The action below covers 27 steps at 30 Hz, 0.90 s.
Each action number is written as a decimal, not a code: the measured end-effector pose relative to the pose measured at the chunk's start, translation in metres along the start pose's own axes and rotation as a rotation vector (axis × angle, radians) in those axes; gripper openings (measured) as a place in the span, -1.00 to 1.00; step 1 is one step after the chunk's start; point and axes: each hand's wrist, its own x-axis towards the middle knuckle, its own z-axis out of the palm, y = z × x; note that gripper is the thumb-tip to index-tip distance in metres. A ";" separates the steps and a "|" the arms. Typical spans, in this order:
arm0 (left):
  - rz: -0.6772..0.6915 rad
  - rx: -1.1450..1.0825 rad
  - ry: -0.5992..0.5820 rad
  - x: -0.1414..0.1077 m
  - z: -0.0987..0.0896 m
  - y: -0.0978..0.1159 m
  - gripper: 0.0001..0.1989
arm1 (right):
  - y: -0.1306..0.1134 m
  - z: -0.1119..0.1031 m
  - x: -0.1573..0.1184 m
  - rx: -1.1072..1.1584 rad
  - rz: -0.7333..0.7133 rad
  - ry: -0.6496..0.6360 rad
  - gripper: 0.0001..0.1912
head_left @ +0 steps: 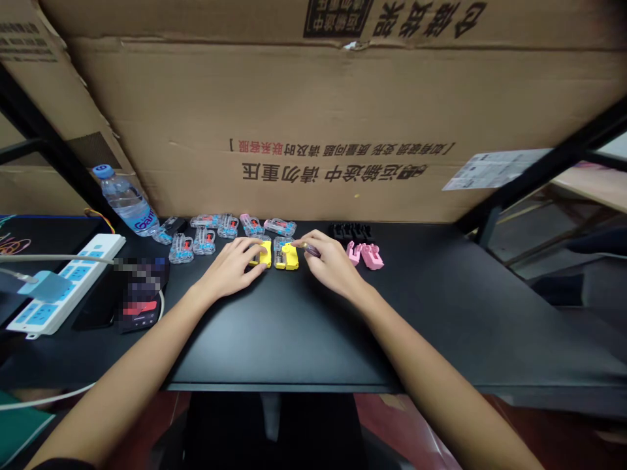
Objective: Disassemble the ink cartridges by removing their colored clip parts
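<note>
On the black table, my left hand (pixel 234 266) is closed around a yellow-and-clear plastic casing (pixel 266 254), thumb on the near side and fingers on the far side. A second yellow-and-clear casing (pixel 290 256) lies just to its right, with clear plastic on its left part and yellow on its right. My right hand (pixel 329 260) is closed on a small screwdriver (pixel 311 249); only its dark, translucent handle shows and its tip cannot be made out. The right index fingertip is close to the second casing's upper right corner.
Several clear casings with blue and red parts (pixel 204 240) lie behind and left. Pink plastic parts (pixel 371 256) and black plastic parts (pixel 351 232) lie right. A water bottle (pixel 128 202), power strip (pixel 68 287) and phone (pixel 142 303) stand left. Cardboard (pixel 313 104) walls the back.
</note>
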 end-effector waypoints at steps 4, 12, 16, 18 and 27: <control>-0.011 -0.028 0.035 0.000 -0.001 -0.004 -0.76 | 0.001 0.009 -0.004 -0.098 0.023 -0.086 -0.51; 0.090 -0.016 0.034 -0.003 0.002 0.005 -0.53 | 0.001 0.015 -0.007 -0.106 -0.024 -0.267 -0.40; 0.142 -0.057 0.005 -0.003 0.001 0.008 -0.44 | -0.008 0.010 -0.006 0.083 -0.046 -0.269 -0.41; 0.150 -0.080 0.034 -0.003 0.000 0.009 -0.50 | -0.013 0.010 -0.006 0.160 0.000 -0.261 -0.44; 0.116 -0.247 0.113 -0.002 -0.006 0.011 -0.79 | -0.012 0.009 -0.007 0.108 -0.146 -0.165 -0.65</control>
